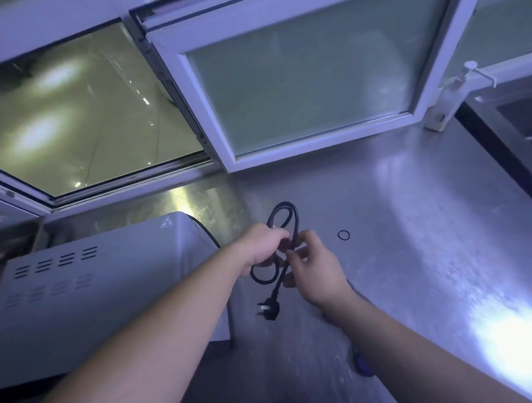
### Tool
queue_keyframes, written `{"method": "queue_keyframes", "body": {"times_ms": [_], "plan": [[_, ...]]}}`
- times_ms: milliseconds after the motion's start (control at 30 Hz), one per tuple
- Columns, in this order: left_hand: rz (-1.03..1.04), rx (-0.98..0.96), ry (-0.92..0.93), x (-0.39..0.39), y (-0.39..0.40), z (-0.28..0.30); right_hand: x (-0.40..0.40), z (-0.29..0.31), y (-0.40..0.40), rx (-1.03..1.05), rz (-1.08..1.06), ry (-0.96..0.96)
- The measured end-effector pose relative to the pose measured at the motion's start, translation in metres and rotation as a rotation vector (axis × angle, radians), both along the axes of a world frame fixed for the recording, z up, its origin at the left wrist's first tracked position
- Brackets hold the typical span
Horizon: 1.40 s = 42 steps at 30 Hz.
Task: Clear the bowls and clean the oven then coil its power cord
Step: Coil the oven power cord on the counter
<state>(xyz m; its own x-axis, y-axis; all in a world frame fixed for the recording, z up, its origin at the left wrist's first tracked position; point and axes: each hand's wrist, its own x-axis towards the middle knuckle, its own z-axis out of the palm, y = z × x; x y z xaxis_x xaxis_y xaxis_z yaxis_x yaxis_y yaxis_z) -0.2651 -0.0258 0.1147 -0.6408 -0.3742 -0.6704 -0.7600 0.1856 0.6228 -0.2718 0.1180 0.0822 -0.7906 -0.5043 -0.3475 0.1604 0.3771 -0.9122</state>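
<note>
Two bare forearms come in from the bottom edge, both cut off below the elbow, and meet over a steel counter. Under the right forearm a dark, bluish thing lies on the counter, mostly hidden by the arm and too blurred to name. The one plug hangs lowest, dangling free below the hands with its pins to the left. Above it the left hand has its fingers curled round the gathered black cord, and the right hand pinches the same cord just beside it with thumb and fingertips; where the strands cross between the two hands is covered by fingers and I cannot follow them. Two loops show: one standing up past the knuckles, one sagging under the left hand. From the bundle a single strand runs left and disappears behind the white oven, which sits at the left on the counter, its front out of view; only its top and vented side show, with one hot-surface sticker near the back corner. Just right of the hands lies one small black ring, apart from the cord. Farther back are two window panes, the left clear with lights glaring in it, the right frosted in an open white frame. At the far right a pump bottle stands by a sink, which is cut off by the edge.
</note>
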Motion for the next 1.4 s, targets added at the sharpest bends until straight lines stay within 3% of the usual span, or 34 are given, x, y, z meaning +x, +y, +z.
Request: {"method": "queue_keyframes", "body": {"times_ms": [300, 433, 567, 633, 733, 867, 1033, 1167, 1233, 1300, 1400], "plan": [[0.031, 0.051, 0.056, -0.004, 0.009, -0.003, -0.009, -0.002, -0.009, 0.214, 0.059, 0.223], [-0.054, 0.038, 0.080, 0.001, 0.013, -0.003, -0.022, -0.004, -0.009, 0.344, 0.242, 0.328], [-0.206, 0.025, 0.083, 0.009, 0.008, -0.009, -0.044, 0.007, 0.006, 0.377, 0.441, 0.257], [-0.330, 0.008, 0.034, 0.014, 0.009, -0.008, -0.055, 0.018, 0.014, 0.391, 0.510, 0.111], [-0.356, 0.003, 0.056, 0.014, 0.017, -0.002, -0.065, 0.031, 0.017, 0.345, 0.470, -0.065], [-0.311, -0.029, 0.047, 0.011, 0.013, -0.001, -0.079, 0.033, 0.020, 0.338, 0.299, -0.118], [-0.435, -0.185, -0.099, 0.017, 0.014, -0.014, -0.073, 0.026, 0.025, 0.197, 0.334, -0.016], [-0.534, -0.332, -0.076, 0.015, 0.024, -0.013, -0.065, 0.007, 0.018, 0.368, 0.474, 0.300], [-0.573, -0.320, -0.058, 0.018, 0.024, -0.011, -0.065, 0.001, 0.017, 0.409, 0.448, 0.328], [-0.593, -0.338, -0.039, 0.022, 0.024, -0.010, -0.063, -0.004, 0.017, 0.417, 0.419, 0.270], [-0.679, -0.452, -0.016, 0.023, 0.026, -0.013, -0.057, -0.014, 0.017, 0.349, 0.241, -0.007]]}}
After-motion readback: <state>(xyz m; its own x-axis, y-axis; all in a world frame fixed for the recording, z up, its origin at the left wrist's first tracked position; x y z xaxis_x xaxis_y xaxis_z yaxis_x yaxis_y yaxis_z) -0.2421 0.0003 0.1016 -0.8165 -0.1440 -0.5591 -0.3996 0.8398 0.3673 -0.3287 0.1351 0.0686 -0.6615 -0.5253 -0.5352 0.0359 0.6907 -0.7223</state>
